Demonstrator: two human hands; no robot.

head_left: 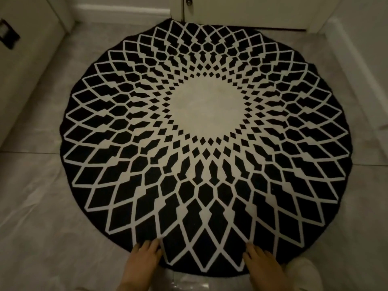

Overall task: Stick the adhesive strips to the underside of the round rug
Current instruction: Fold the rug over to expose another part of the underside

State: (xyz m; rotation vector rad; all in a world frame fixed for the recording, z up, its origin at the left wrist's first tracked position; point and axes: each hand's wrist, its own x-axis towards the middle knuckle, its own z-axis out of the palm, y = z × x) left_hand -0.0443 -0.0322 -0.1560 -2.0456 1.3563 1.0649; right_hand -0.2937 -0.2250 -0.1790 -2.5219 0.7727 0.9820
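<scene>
A: Where is the round rug [206, 131] lying?

B: It is lying flat, patterned side up, on a grey tiled floor [37, 196], filling most of the view. Its far edge is reaching a pale door [241, 11], and a white skirting board [123, 10] is running behind it. The underside is not showing at all.

A: What are the hands doing?

B: The left hand [140, 263] and the right hand [263, 267] are both resting on the near rim with fingers laid out straight, gripping nothing. The wrists are being cut off by the frame's bottom edge.

A: Anything else nearby?

B: Something clear and shiny [190, 283] is sitting between the hands, too dim to identify. A pale rounded shape [302, 271] is showing at the right, partly cropped.
</scene>
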